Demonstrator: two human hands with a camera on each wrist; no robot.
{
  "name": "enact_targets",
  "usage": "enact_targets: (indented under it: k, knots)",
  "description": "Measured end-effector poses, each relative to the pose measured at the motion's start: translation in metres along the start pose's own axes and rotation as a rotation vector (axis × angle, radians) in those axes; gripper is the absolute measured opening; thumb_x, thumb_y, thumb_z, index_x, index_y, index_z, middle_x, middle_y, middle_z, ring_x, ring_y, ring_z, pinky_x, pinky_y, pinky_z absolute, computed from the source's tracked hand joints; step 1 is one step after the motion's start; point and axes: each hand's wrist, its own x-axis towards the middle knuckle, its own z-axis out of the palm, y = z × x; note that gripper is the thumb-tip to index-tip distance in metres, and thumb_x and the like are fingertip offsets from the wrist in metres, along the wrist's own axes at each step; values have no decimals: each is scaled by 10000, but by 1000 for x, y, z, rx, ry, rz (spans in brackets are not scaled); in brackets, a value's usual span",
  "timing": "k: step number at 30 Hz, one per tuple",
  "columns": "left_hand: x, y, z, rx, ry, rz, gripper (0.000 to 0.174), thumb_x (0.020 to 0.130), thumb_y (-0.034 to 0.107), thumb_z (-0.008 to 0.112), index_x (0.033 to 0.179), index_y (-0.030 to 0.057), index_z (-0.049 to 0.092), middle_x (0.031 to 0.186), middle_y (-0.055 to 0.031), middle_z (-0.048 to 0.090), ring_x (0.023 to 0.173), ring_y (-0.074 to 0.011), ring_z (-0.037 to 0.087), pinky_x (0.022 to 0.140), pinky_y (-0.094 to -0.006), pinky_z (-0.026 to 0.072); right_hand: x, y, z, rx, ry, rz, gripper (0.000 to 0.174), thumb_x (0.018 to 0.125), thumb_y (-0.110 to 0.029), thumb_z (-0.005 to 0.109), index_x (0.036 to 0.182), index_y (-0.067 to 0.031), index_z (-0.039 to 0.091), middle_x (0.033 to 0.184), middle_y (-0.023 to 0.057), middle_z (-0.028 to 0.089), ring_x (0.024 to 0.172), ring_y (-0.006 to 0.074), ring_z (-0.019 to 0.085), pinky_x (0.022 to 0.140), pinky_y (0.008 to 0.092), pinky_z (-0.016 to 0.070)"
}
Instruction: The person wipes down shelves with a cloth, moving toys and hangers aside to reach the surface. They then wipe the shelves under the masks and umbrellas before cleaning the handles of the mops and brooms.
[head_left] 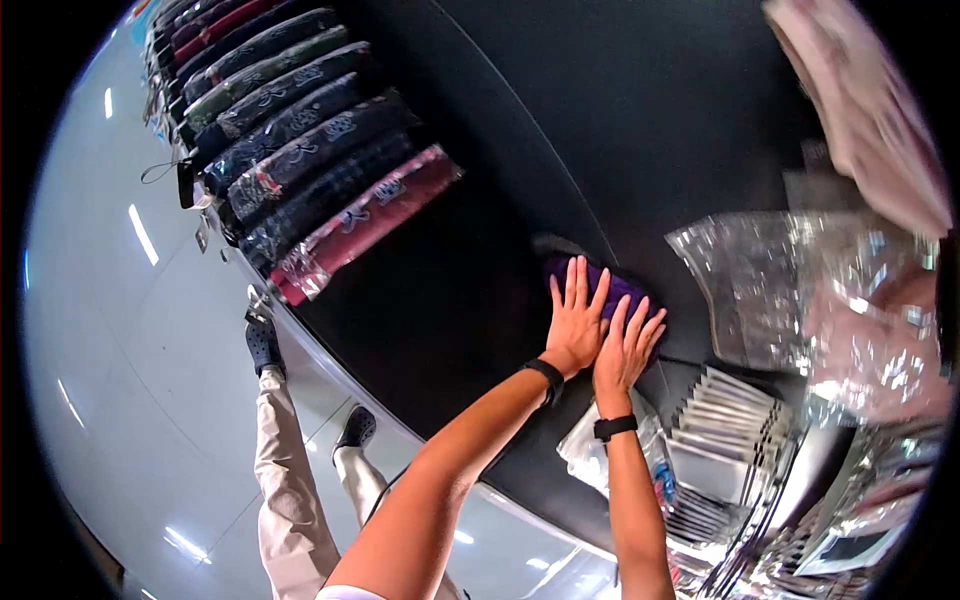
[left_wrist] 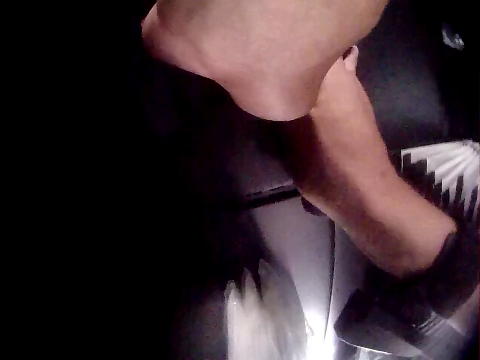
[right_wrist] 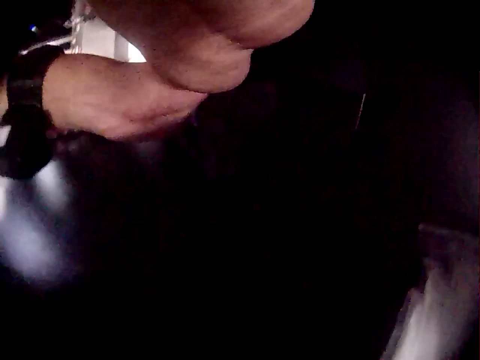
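A dark purple fabric-like bundle [head_left: 622,288] lies on the black tabletop [head_left: 420,340] in the head view. My left hand [head_left: 574,328] rests on its left part with fingers straight and spread. Beside it, my right hand [head_left: 622,358] presses on the right part, also with extended fingers. The two hands meet near the thumbs and cover much of the bundle. In the left wrist view the heel of my left hand [left_wrist: 277,60] shows, with the right forearm [left_wrist: 367,172] behind. The right wrist view has the heel of my right hand [right_wrist: 210,45]; the bundle is lost in darkness there.
A row of plastic-wrapped folded packs [head_left: 320,150] lines the table's upper left. Right of the hands lie a clear plastic bag [head_left: 745,290] and a stack of white packs [head_left: 725,430]. A blurred pink item [head_left: 850,90] is at upper right. Another person's legs [head_left: 285,470] show below the table edge.
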Motion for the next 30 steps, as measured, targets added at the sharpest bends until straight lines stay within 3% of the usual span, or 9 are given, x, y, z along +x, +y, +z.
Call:
enact_targets:
  k: [2, 4, 8, 9, 13, 20, 26, 27, 30]
  knots:
    - [7, -11, -5, -28, 7, -40, 790, 885, 303, 555, 1514, 51, 150, 1543, -320, 29, 1445, -457, 28, 1139, -602, 103, 13, 0, 3, -70, -164, -136, 517, 957, -212, 466, 1455, -112, 368, 1495, 145, 346, 1375, 445, 282, 1112, 578, 235]
    - [24, -20, -15, -172, 73, -90, 736, 936, 350, 469, 1492, -21, 159, 1533, -342, -3, 1437, -483, 10, 1136, -603, 103, 40, -11, 6, -85, -143, -196, 520, 967, -218, 443, 1468, -118, 345, 1500, 123, 346, 1383, 423, 282, 1121, 568, 216]
    - [66, -37, -58, -345, 119, -116, 743, 938, 307, 468, 1492, -45, 120, 1511, -379, -39, 1422, -517, -29, 1154, -566, 78, 106, -49, -14, -110, -19, -244, 529, 955, -232, 472, 1463, -125, 370, 1503, 87, 360, 1395, 390, 284, 1127, 552, 216]
    - [79, -41, -71, -447, 191, -122, 825, 877, 207, 515, 1515, 10, 31, 1534, -335, -84, 1432, -491, -66, 1150, -582, 79, 127, -58, -18, -123, 12, -267, 521, 952, -237, 479, 1453, -121, 391, 1497, 85, 374, 1400, 388, 280, 1127, 553, 217]
    - [139, -61, -141, -551, 323, -159, 845, 855, 174, 498, 1517, 15, -3, 1527, -345, -92, 1424, -510, -67, 1142, -596, 71, 220, -105, -44, -62, 83, -367, 498, 947, -245, 494, 1425, -116, 442, 1487, 76, 402, 1418, 380, 261, 1127, 551, 224]
    - [248, -137, -252, -570, 501, -150, 867, 861, 269, 473, 1515, 17, -36, 1523, -355, -93, 1412, -537, -60, 1135, -600, 68, 380, -214, -75, 193, 117, -498, 466, 933, -213, 487, 1386, -106, 495, 1482, 69, 421, 1413, 359, 293, 1143, 527, 215]
    - [234, -130, -248, -571, 374, -195, 865, 860, 258, 453, 1514, 27, -64, 1527, -340, -126, 1423, -507, -95, 1128, -619, 70, 365, -197, -71, 170, 83, -533, 436, 935, -198, 491, 1359, -107, 532, 1442, 73, 475, 1391, 354, 340, 1124, 531, 253]
    - [223, -116, -240, -628, 384, -206, 754, 940, 345, 410, 1507, -18, 71, 1546, -306, -95, 1415, -514, -108, 1165, -537, 22, 352, -186, -75, 139, 74, -531, 425, 932, -192, 490, 1343, -103, 546, 1423, 78, 494, 1375, 363, 363, 1112, 542, 266]
    - [172, -79, -198, -613, 208, -180, 781, 922, 262, 413, 1487, -64, -16, 1527, -342, -103, 1402, -529, -128, 1164, -544, 12, 295, -140, -80, 94, -96, -458, 461, 912, -190, 483, 1363, -103, 518, 1429, 85, 476, 1378, 390, 343, 1108, 558, 260]
